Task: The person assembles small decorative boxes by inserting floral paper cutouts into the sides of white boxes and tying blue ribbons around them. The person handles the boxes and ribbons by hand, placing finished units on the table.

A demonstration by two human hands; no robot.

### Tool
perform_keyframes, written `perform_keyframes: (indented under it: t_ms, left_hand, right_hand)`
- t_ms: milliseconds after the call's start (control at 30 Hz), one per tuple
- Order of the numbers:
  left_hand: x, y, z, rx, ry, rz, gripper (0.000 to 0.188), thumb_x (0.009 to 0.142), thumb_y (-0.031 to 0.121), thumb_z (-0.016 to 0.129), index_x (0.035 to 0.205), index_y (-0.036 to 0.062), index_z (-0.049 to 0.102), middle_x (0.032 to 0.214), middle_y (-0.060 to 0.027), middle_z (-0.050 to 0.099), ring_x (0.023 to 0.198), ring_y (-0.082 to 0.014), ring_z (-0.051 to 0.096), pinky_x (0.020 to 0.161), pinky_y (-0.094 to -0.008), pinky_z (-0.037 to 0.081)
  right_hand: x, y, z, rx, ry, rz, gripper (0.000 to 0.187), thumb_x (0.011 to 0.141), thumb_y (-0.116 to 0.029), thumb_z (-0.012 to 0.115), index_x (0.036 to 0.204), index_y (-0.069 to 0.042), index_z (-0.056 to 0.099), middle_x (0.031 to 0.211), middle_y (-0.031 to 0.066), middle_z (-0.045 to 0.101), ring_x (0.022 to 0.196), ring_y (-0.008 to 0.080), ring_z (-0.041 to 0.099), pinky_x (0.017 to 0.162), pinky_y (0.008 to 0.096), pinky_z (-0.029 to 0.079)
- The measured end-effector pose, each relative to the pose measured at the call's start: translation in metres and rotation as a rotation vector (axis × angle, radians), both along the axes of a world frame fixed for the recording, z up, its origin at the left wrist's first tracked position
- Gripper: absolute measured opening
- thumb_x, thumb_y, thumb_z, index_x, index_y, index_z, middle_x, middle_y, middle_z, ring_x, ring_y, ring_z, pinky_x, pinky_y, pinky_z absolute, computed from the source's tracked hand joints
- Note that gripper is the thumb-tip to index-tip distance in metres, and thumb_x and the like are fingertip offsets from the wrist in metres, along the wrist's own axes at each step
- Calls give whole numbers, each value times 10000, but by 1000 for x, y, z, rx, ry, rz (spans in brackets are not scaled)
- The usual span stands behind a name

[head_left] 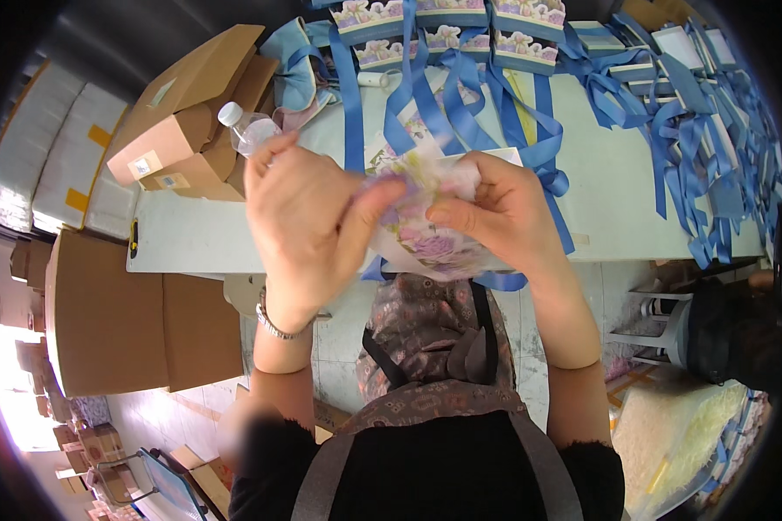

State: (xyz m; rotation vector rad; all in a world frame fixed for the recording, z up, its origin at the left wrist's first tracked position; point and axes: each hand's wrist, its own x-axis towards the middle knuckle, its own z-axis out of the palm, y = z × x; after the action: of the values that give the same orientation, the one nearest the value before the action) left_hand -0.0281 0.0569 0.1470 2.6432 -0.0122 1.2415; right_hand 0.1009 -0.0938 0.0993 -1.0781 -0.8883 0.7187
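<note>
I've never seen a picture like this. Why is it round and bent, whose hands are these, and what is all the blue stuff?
No machine here: a person wears a wide camera on the head, looking down, so straight edges bend near the rim. The two bare hands are the wearer's own. The left hand and right hand together hold a flowered paper piece above a white table; both pinch it with the fingers. On the table lie many blue ribbons and flowered boxes in rows at the far edge. At the left end stand open cardboard boxes and a clear bottle. A larger cardboard box sits on the floor at left.
</note>
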Motion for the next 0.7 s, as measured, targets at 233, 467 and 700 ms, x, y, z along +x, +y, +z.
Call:
perform_keyframes:
  t_ms: [233, 467, 700]
  left_hand:
    - [5, 40, -15, -690, -23, 80, 245, 852, 193, 674, 755, -28, 629, 643, -77, 572, 584, -167, 487, 651, -296, 406]
    - [23, 73, -15, -361, -72, 340, 346, 893, 322, 614, 722, 22, 633, 578, -85, 556, 556, -188, 504, 630, -320, 400]
    - [-1, -2, -23, 209, 192, 101, 612, 775, 432, 655, 1256, 75, 532, 1245, -133, 557, 1086, -269, 536, 1030, -449, 284]
  right_hand:
    - [29, -11, -20, -504, -435, 196, 280, 743, -102, 767, 968, 17, 650, 843, 65, 688, 759, 86, 600, 680, 248, 464]
    - [15, -2, -49, -214, -89, 315, 277, 796, -138, 737, 983, 46, 649, 883, 49, 677, 782, 59, 563, 680, 230, 457]
    - [15, -7, -34, -12, -116, 203, 261, 840, -77, 675, 1063, 48, 622, 961, 60, 669, 854, 65, 577, 741, 229, 478]
